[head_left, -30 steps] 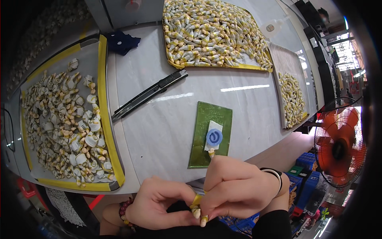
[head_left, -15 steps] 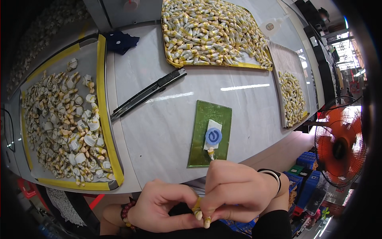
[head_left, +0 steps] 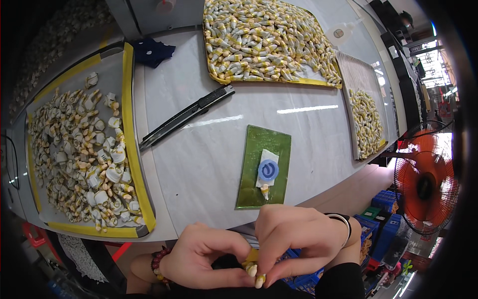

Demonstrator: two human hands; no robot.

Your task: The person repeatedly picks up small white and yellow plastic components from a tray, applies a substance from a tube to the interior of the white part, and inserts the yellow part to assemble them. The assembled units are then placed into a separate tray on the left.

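Observation:
At the lower edge my left hand [head_left: 206,256] pinches a small white-and-yellow molded figurine piece [head_left: 251,268] between thumb and bent forefinger. My right hand [head_left: 296,234] closes its thumb and fingertips on the same piece from the other side. Two pale, rounded ends poke out below the fingers; the rest is mostly hidden. Beyond the hands lies a green board [head_left: 276,197] with a white pad [head_left: 269,156] on it. A round blue mold [head_left: 268,170] rests on the pad, and a small white, yellow and peach piece [head_left: 265,192] lies just nearer me.
A yellow-taped tray [head_left: 138,164] of larger white pieces stands at left. A black utility knife [head_left: 186,117] lies beside it. Farther back are a big tray [head_left: 318,82] of small pieces, another tray [head_left: 347,107] and a white bottle [head_left: 343,34]. An orange fan [head_left: 425,184] stands right.
Both hands keep the figurine piece pinched low in front. My right hand has shifted slightly down, its fingertips moving on the piece, so more of the small piece by the board's near edge shows.

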